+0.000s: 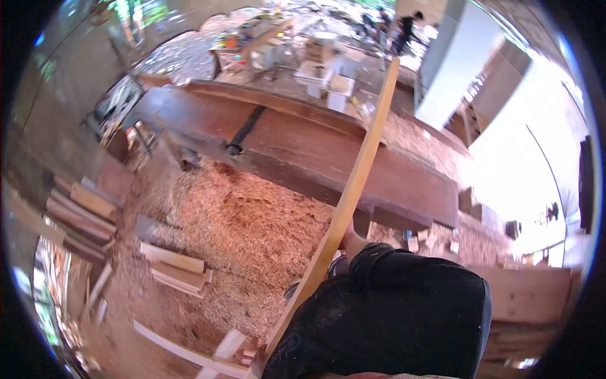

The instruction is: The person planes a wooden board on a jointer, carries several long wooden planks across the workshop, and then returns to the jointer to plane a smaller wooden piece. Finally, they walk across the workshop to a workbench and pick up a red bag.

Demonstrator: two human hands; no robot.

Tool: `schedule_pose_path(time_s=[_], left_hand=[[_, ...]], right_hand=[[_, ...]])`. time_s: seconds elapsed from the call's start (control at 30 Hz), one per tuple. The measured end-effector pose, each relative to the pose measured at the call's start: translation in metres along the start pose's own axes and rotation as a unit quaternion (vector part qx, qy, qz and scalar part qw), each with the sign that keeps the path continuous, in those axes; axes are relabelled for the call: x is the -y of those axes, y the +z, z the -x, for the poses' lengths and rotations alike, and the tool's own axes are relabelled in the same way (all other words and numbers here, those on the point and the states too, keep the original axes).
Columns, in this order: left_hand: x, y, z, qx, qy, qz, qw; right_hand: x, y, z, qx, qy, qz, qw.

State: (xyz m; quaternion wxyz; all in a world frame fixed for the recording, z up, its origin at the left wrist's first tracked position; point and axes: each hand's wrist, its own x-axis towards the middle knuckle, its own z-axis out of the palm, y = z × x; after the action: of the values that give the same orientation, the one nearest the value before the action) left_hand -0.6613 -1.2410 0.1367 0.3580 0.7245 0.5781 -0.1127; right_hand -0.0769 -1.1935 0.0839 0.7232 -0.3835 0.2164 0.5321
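Note:
A long, narrow wooden plank [346,208] runs diagonally from the bottom of the view toward the upper right, over part of the dark clothing [391,316]. Bare skin [355,244] shows between the plank and the dark cuff; whether it belongs to an arm or a leg cannot be told. Neither my left hand nor my right hand can be clearly made out. What holds or supports the plank is hidden.
Beyond the plank lies a large reddish wooden slab [290,142]. Shavings [259,221] cover the ground. Short boards [173,262] lie at the left, near stacked boards [82,211]. White cabinet panels [457,69] stand upper right. A person [406,31] is farther back.

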Motion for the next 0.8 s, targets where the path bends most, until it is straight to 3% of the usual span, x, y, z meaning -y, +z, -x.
schedule_pose_path(time_s=[0.07,0.23,0.47,0.57,0.6,0.67,0.77,0.8], left_hand=[[-0.005,-0.025,-0.024,0.018,0.031,-0.031,0.999],[-0.038,-0.075,-0.076,0.063,0.108,-0.114,0.985],[-0.147,-0.099,-0.140,0.086,0.225,-0.215,0.946],[-0.203,-0.099,-0.155,0.076,0.277,-0.249,0.925],[-0.224,-0.096,-0.161,0.071,0.297,-0.261,0.916],[-0.263,-0.090,-0.173,0.060,0.335,-0.280,0.898],[-0.282,-0.066,-0.215,0.020,0.452,-0.309,0.837],[-0.279,-0.053,-0.237,0.050,0.427,-0.316,0.846]], right_hand=[[0.013,-0.010,0.046,-0.027,0.021,-0.074,0.997],[0.018,-0.080,0.116,-0.074,-0.057,-0.184,0.978],[0.056,-0.172,0.076,-0.127,-0.234,-0.257,0.929],[0.092,-0.164,0.128,-0.181,-0.211,-0.290,0.916],[0.107,-0.152,0.157,-0.166,-0.201,-0.283,0.923],[0.116,-0.188,0.150,-0.136,-0.212,-0.298,0.921],[0.150,-0.207,0.169,-0.128,-0.212,-0.352,0.902],[0.159,-0.216,0.165,-0.127,-0.218,-0.344,0.904]])
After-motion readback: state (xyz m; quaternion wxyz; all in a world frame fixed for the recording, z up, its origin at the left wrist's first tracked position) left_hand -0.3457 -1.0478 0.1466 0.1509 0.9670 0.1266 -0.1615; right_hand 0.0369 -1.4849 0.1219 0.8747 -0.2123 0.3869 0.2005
